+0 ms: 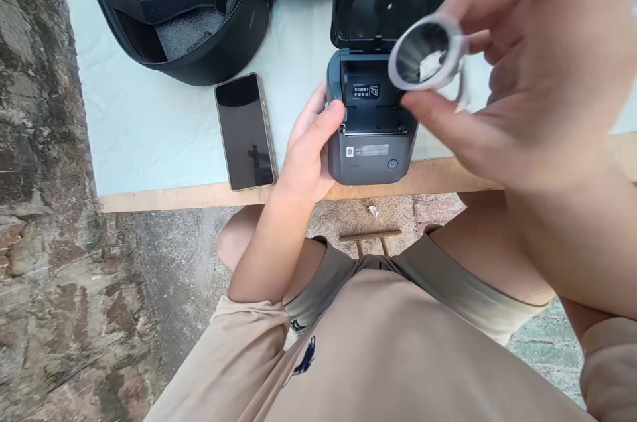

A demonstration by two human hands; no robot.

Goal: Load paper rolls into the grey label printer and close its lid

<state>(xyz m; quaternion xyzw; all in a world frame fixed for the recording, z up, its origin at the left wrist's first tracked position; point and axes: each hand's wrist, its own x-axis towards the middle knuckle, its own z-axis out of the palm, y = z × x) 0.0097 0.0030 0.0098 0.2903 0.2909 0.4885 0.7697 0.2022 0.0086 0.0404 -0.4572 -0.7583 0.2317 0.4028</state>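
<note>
A small dark label printer (371,166) stands at the table's front edge with its lid (388,7) flipped up and its paper bay exposed. My left hand (313,143) wraps round the printer's left side, thumb on the rim of the bay. Above the bay's right side, my right hand (517,70) pinches a roll of white label paper (455,50) between thumb and fingers. The roll is tilted, so its hollow core faces the printer, and it is slightly blurred. Whether it touches the printer, I cannot tell.
Left of the printer lies a smartphone (245,133), its screen dark. An unzipped black case (209,44) with grey foam and a strap stands behind it. A pale cloth (144,123) covers the wooden table (164,200). A rough stone wall (44,210) borders the left side.
</note>
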